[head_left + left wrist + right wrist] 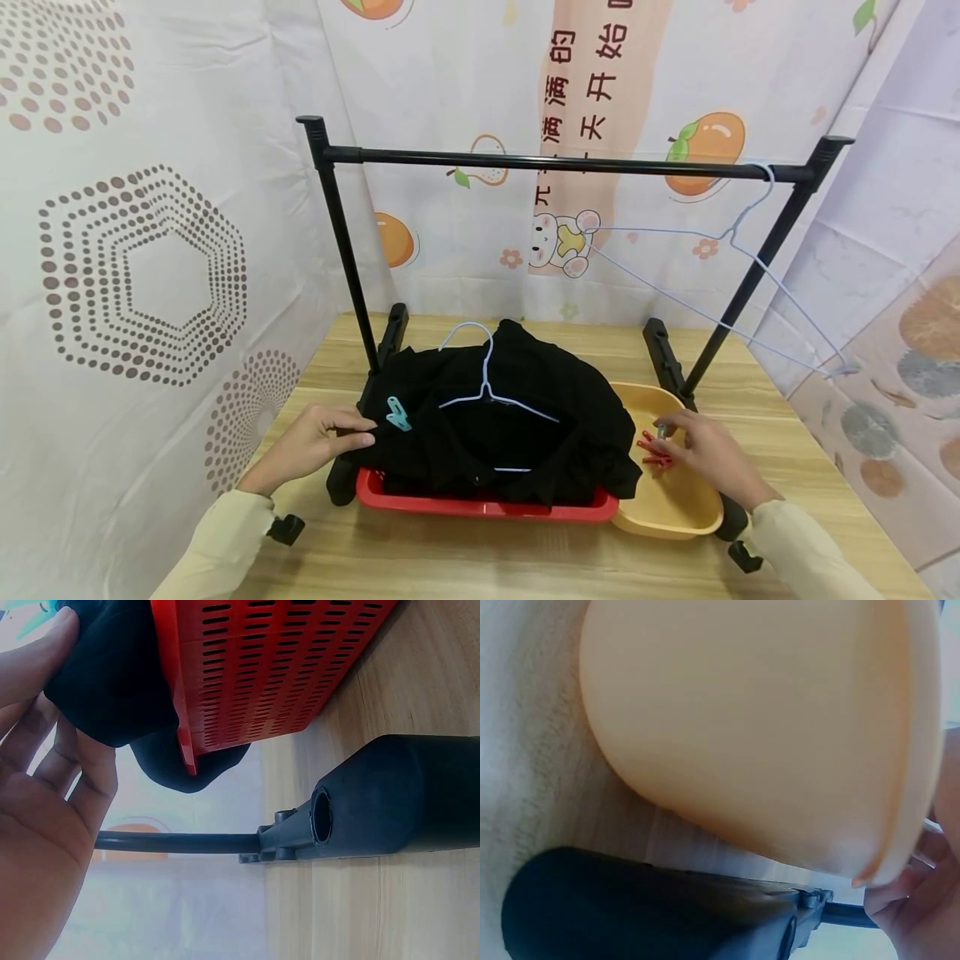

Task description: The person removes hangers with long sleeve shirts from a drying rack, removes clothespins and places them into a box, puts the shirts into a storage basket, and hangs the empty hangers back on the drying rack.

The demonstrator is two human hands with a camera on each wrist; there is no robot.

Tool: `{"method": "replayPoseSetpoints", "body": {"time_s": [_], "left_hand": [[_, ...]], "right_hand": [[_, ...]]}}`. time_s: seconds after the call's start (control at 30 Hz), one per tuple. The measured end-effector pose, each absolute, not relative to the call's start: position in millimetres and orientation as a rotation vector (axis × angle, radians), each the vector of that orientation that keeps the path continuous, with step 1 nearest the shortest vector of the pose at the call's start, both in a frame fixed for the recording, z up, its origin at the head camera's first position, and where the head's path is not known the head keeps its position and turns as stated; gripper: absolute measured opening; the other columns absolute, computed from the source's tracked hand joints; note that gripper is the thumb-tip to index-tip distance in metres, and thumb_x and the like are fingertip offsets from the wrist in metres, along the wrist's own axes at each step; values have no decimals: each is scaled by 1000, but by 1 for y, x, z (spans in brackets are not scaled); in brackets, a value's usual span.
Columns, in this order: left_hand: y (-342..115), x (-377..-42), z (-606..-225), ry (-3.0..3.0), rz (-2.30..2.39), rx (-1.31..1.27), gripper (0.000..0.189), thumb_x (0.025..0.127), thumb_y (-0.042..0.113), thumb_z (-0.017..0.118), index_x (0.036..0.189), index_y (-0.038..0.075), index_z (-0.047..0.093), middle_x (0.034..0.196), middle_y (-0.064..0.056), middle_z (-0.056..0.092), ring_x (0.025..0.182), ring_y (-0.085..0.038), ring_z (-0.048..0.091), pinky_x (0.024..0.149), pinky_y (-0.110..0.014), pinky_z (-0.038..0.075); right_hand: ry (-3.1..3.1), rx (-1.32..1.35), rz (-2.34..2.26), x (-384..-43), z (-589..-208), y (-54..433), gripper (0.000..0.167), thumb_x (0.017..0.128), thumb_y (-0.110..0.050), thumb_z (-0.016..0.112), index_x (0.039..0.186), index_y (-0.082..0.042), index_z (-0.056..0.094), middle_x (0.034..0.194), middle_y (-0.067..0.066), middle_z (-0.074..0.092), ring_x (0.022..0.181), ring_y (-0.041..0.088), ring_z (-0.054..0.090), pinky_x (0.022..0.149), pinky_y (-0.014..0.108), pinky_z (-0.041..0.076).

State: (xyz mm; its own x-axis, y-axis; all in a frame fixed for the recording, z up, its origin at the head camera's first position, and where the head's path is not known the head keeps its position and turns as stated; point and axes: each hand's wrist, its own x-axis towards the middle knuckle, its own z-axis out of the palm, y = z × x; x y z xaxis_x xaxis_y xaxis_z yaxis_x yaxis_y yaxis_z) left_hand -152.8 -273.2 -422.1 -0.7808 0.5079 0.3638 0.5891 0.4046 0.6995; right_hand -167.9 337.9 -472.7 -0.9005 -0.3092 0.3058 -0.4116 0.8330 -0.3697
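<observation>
My left hand pinches the left edge of a black garment, thumb in front in the left wrist view. A teal clothespin sits on the cloth just beside those fingertips. The garment is heaped over a red basket, with a light blue wire hanger in its collar. Over the yellow basin, my right hand pinches a small greyish clothespin. Red clothespins lie below it in the basin. The basin wall hides most of that hand's fingers in the right wrist view.
A black rack spans the table, its bar above the basket. Another blue wire hanger hangs at the bar's right end. Black rack feet stand either side of the containers. Printed curtains enclose the table.
</observation>
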Motion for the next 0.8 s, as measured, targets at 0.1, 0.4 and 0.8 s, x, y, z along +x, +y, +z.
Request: {"method": "replayPoseSetpoints", "body": {"time_s": [0.1, 0.4, 0.8], "left_hand": [[-273, -153, -422, -2547, -1337, -1006, 19, 92, 4, 77, 110, 8, 82, 90, 8, 75, 72, -8, 63, 63, -30, 54], [-273, -153, -424, -2547, -1284, -992, 19, 90, 7, 79, 108, 11, 83, 89, 11, 74, 72, -7, 63, 62, -29, 53], [-274, -151, -423, -2571, -1289, -978, 19, 91, 8, 78, 109, 11, 82, 91, 12, 74, 75, -8, 64, 66, -29, 54]], "right_hand": [[-2793, 613, 600, -165, -471, 335, 22, 88, -14, 83, 108, -9, 76, 92, -7, 66, 61, 3, 42, 56, 25, 40], [-2839, 883, 529, -158, -469, 325, 20, 88, -21, 83, 103, -10, 76, 86, -12, 58, 73, 9, 55, 65, 28, 48], [-2872, 1089, 499, -154, -477, 315, 32, 84, -46, 83, 89, -17, 71, 77, -15, 53, 67, -1, 47, 60, 24, 42]]}}
